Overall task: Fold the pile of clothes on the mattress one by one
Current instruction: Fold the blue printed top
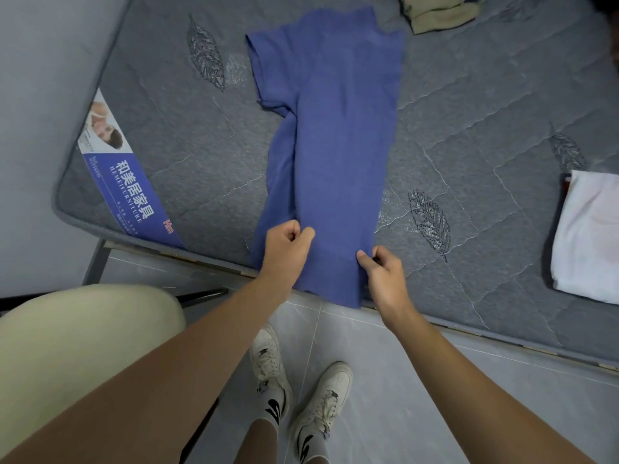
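Blue shirt (335, 145) lies lengthwise on the mattress (469, 145), hem overhanging the near edge. Left hand (288, 244) and right hand (385, 272): fingers pinching the hem corners. Advice: lift both corners evenly, keep cloth taut, fold toward collar.

A plain blue cotton T-shirt (338, 135) is lying mid-frame on a grey quilted mattress (469, 169) stitched with dark leaf motifs. A blue-and-white printed label (130, 185) is showing at left, a white folded cloth (589, 236) at right, beige clothes (438, 15) at top, off-white sneakers (294, 373) below.
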